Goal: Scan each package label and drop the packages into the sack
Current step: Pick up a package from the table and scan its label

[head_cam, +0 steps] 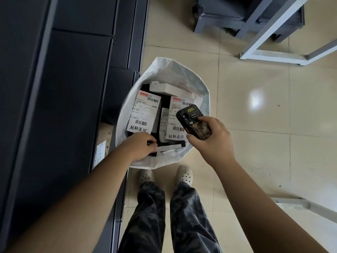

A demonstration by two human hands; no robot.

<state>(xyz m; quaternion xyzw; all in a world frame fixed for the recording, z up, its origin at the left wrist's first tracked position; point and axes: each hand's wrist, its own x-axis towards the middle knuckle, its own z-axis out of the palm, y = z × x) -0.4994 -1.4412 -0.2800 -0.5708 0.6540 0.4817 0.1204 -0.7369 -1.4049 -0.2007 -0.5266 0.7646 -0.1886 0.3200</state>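
Tiled floor (255, 143), dark shelving (63, 88) on the left, a white sack (160, 161) standing open between them.
Labelled packages (144, 112) lie inside the sack, barcodes up. The left hand (140, 145) reaches over the near rim, its grip curled on a dark flat package (171, 144) with a white strip. The right hand (211, 139) hovers above the sack's right side, grip clamped round a black scanner (193, 121) whose back faces up. Pale clogs (184, 175) stand just behind the sack.

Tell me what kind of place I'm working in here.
Probably a parcel depot or sorting room: a white sack of labelled packages, a handheld scanner in the right hand, dark metal shelving.
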